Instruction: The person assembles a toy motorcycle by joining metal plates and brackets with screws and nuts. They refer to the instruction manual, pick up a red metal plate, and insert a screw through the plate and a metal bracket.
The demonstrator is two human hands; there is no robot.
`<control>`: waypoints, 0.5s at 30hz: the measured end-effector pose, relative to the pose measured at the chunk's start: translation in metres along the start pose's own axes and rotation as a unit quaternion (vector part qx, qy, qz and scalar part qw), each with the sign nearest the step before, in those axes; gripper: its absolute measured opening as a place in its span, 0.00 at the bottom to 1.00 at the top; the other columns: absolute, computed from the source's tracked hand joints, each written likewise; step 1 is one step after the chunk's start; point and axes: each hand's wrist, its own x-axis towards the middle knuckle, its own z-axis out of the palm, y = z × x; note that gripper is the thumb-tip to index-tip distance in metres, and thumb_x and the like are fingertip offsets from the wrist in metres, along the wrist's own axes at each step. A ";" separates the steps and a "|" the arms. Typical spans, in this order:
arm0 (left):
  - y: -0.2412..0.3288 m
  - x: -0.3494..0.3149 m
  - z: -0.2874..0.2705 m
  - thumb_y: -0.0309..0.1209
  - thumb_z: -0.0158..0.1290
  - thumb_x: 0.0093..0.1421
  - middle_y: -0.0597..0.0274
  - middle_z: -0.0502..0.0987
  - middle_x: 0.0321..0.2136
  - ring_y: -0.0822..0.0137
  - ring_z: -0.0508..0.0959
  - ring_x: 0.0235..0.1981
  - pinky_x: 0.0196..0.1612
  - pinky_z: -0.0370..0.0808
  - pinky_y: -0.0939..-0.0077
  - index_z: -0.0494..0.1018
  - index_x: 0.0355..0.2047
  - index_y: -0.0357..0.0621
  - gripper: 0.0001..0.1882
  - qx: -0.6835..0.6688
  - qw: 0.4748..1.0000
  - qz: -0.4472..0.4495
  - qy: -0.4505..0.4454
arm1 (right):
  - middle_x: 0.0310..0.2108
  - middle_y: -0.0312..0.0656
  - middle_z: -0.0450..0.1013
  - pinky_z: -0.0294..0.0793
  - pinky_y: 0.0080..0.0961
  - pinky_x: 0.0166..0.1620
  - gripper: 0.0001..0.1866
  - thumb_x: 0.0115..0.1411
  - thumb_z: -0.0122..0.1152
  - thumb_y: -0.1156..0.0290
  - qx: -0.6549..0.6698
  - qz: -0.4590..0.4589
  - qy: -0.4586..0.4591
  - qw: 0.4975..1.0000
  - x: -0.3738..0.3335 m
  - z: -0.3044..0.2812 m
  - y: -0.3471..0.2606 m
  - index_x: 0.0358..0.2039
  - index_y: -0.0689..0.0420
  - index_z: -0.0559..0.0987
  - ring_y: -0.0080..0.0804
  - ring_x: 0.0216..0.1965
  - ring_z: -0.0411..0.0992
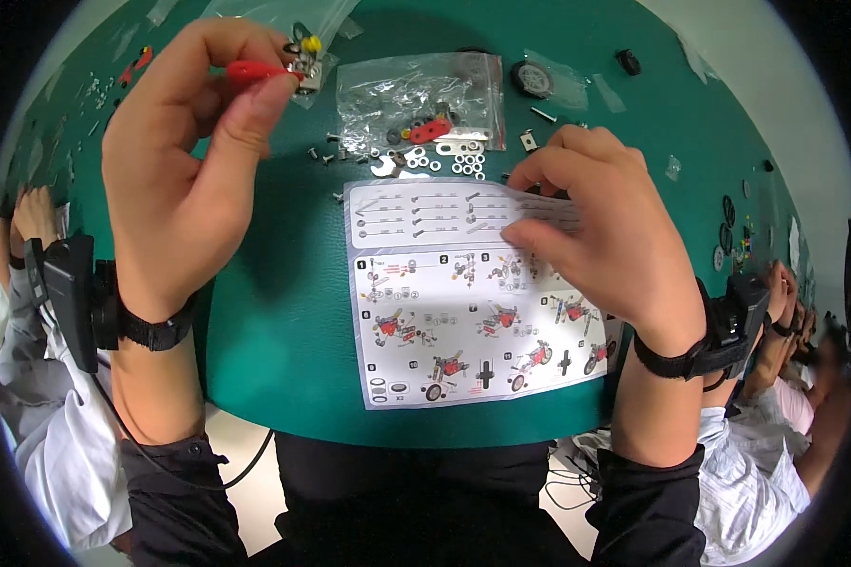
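Note:
Raised at the upper left, my left hand [175, 156] pinches a small part-built model [304, 71] between thumb and fingers. It has a long red piece [255, 71], silvery metal parts and a yellow knob; the fingers cover some of it. A printed instruction sheet [425, 236] with step pictures of a toy motorcycle lies flat in front of me. Over its upper right corner hovers my right hand [615, 222], thumb and fingers apart, with nothing visible between them. Whether its fingertips touch the sheet cannot be made out. Small nuts [468, 165] and a little wrench [388, 168] lie just beyond the sheet.
A clear plastic bag [416, 94] bears a red plate [431, 130] and other parts. Screws [326, 156] lie left of it; a wheel [532, 79] and a black piece [628, 62] lie beyond, on the green table [265, 350]. Other people sit along both sides.

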 end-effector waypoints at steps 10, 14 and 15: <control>0.001 0.001 0.004 0.25 0.49 0.62 0.65 0.72 0.40 0.81 0.68 0.24 0.26 0.64 0.89 0.69 0.40 0.38 0.07 -0.025 1.000 0.001 0.010 | 0.22 0.43 0.73 0.67 0.24 0.31 0.06 0.47 0.62 0.80 0.080 -0.018 0.018 0.996 -0.006 -0.022 0.010 0.26 0.63 0.74 0.33 0.25 0.71; 0.003 0.000 0.003 0.25 0.49 0.62 0.65 0.72 0.41 0.81 0.68 0.24 0.26 0.63 0.89 0.69 0.40 0.38 0.07 -0.026 1.000 -0.016 0.001 | 0.22 0.43 0.72 0.68 0.22 0.31 0.05 0.48 0.59 0.82 0.145 0.054 0.010 0.988 -0.022 -0.040 0.018 0.27 0.64 0.74 0.31 0.25 0.71; 0.004 0.000 0.003 0.25 0.49 0.62 0.65 0.72 0.41 0.81 0.68 0.25 0.26 0.64 0.89 0.68 0.40 0.38 0.07 -0.018 1.000 -0.011 -0.002 | 0.22 0.41 0.72 0.68 0.21 0.31 0.05 0.48 0.59 0.83 0.140 0.064 0.015 0.988 -0.026 -0.044 0.022 0.27 0.64 0.74 0.27 0.25 0.70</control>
